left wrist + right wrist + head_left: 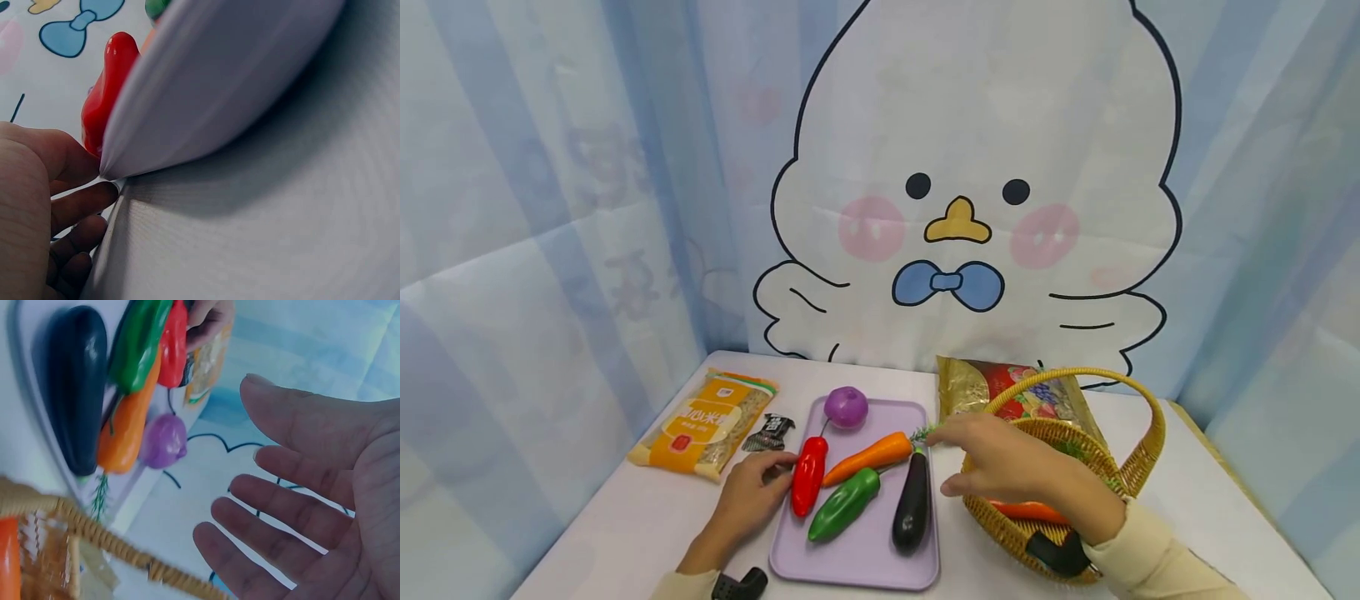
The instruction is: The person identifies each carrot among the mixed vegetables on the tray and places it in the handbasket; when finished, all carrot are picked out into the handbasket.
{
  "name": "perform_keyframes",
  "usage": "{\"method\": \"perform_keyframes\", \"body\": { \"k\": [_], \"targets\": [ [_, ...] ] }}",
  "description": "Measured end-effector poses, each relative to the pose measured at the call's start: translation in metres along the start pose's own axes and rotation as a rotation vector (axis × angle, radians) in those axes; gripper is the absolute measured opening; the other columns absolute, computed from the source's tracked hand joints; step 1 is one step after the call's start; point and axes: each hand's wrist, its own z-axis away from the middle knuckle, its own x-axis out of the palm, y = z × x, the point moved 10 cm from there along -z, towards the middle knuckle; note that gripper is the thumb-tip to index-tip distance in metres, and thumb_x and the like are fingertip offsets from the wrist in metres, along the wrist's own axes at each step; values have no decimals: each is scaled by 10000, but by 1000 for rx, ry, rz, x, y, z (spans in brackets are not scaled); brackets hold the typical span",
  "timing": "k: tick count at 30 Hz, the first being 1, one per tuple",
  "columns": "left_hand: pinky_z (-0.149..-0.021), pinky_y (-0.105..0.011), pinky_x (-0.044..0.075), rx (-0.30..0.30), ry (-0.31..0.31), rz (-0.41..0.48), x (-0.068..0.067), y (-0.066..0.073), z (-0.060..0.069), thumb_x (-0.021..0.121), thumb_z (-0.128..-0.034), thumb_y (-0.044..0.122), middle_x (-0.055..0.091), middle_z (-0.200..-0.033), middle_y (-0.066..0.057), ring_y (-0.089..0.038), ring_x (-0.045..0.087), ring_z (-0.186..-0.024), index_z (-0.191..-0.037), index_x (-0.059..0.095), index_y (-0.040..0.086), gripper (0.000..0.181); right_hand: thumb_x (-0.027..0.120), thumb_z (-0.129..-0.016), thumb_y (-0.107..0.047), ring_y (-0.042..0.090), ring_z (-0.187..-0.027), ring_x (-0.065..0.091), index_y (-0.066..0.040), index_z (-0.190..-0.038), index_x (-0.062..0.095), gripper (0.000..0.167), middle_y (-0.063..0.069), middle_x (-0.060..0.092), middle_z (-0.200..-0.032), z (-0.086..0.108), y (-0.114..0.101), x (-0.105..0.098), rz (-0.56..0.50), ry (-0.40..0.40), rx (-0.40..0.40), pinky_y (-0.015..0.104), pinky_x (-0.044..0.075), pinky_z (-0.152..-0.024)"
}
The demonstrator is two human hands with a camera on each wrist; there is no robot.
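- From where I stand, the left hand [754, 492] is at the left rim of the lilac tray [850, 565], just beside the red pepper [808, 479]. Its fingers are bent and near together; whether they pinch the rim, I cannot tell.
- The right hand [992, 454] is wide, with fingers and thumb spread and nothing in it. It hangs over the near side of the wicker basket [992, 533], toward the tray.
- On the tray lie the red pepper, a green pepper [844, 505], a carrot [868, 458], an eggplant [913, 504] and, at the far end, a purple onion [846, 408].
- The vegetables shine like moulded plastic, so I judge them light, stiff and not fragile. The eggplant looks smooth and perhaps slippery; I would take it around its thick middle.
- For the carrot, the orange body seems a better hold than its thin green leaves. The onion is round and could roll, so the fingers should go on both sides.
- The tray looks thin but firm; its raised rim gives a good place to hold.
- The basket seems light and a little springy, best lifted by its arched handle [1152, 429].
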Motion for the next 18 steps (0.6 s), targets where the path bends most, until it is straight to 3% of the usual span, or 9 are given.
{"method": "perform_keyframes", "body": {
  "k": [8, 18],
  "targets": [
    [-869, -398, 482, -1, -3, 4, -1, 2, 1, 692, -896, 148, 695, -1104, 30, -119, 580, -939, -1152, 749, 205, 268, 797, -866, -300, 269, -1257, 561, -148, -1297, 665, 476, 22, 636, -1327, -23, -12, 10, 4, 15, -1, 536, 431, -1074],
    [-872, -403, 484, 3, 1, 0, -1, 2, 1, 690, -895, 147, 695, -1102, 26, -119, 583, -943, -1152, 748, 195, 268, 779, -885, -329, 244, -1241, 560, -115, -1332, 635, 516, 48, 613, -1349, -51, -10, 31, 33, -22, 30, 479, 456, -1064]
  ]
}}
